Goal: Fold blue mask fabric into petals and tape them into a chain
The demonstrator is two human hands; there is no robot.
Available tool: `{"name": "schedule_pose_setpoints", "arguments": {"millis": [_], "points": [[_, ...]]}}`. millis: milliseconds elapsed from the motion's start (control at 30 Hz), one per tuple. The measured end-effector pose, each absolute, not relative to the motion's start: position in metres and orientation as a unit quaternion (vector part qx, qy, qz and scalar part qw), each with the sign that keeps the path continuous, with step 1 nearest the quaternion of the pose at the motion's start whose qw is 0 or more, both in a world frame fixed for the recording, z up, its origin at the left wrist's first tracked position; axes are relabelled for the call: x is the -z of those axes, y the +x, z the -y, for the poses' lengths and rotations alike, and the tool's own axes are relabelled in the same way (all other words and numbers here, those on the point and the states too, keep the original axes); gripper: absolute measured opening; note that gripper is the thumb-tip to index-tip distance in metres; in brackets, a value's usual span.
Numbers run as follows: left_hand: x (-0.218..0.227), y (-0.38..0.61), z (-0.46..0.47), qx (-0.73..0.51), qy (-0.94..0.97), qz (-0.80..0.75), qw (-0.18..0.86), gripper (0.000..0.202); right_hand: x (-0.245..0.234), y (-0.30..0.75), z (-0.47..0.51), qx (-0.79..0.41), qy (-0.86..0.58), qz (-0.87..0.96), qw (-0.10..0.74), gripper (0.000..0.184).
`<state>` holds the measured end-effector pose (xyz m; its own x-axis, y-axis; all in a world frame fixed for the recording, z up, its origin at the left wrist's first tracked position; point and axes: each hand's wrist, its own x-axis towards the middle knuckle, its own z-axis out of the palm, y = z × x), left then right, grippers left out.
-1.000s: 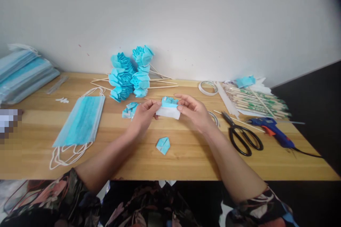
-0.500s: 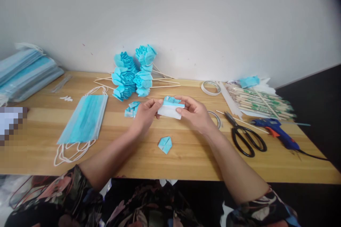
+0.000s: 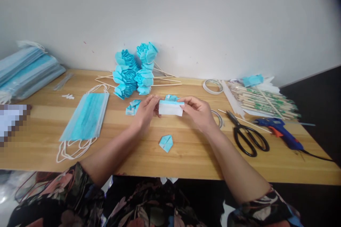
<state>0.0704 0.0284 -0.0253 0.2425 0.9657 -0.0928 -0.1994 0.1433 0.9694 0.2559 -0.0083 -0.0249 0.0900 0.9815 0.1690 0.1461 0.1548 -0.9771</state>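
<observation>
Between my hands is a small rectangular piece of mask fabric (image 3: 171, 109), white on the face toward me with a light blue strip folded along its top. My left hand (image 3: 148, 110) pinches its left end, and my right hand (image 3: 196, 112) pinches the right end between thumb and fingers. Behind it on the table lie folded blue pieces (image 3: 172, 97), partly hidden. More folded blue pieces (image 3: 132, 108) rest just left of my left hand. A single folded blue petal (image 3: 166, 143) lies on the table below the held piece.
Blue flowers on sticks (image 3: 125, 74) lie at the back. Left are stacked masks (image 3: 85, 116) and bagged masks (image 3: 32, 72). Tape rolls (image 3: 213, 87), black-handled scissors (image 3: 243, 136), a blue glue gun (image 3: 282, 133) and bundled wooden sticks (image 3: 262, 101) are on the right of the wooden table (image 3: 119, 165).
The fabric's blue top strip now lies straighter and wider across the top, and both hands still pinch its ends. The view has shifted slightly.
</observation>
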Motion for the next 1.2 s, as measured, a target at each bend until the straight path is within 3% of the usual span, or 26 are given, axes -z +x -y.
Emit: {"name": "schedule_pose_setpoints", "arguments": {"millis": [300, 600, 833, 933, 1200], "points": [[0.0224, 0.069, -0.031, -0.365, 0.547, -0.426, 0.621, 0.044, 0.0293, 0.2556, 0.0073, -0.379, -0.501, 0.581, 0.517, 0.018], [0.0239, 0.0666, -0.0316, -0.391, 0.542, -0.421, 0.613, 0.036, 0.0275, 0.258, 0.0094, -0.331, -0.511, 0.612, 0.504, 0.008], [0.023, 0.0693, -0.0278, -0.397, 0.548, -0.435, 0.594, 0.03, 0.0288, 0.2622, 0.0088, -0.468, -0.47, 0.542, 0.516, 0.036], [0.0238, 0.071, -0.0244, -0.389, 0.573, -0.438, 0.574, 0.026, 0.0286, 0.2622, 0.0088, -0.467, -0.476, 0.566, 0.485, 0.043], [0.0223, 0.0711, -0.0235, -0.389, 0.614, -0.413, 0.548, 0.025, 0.0235, 0.2588, 0.0099, -0.389, -0.534, 0.623, 0.419, 0.027]]}}
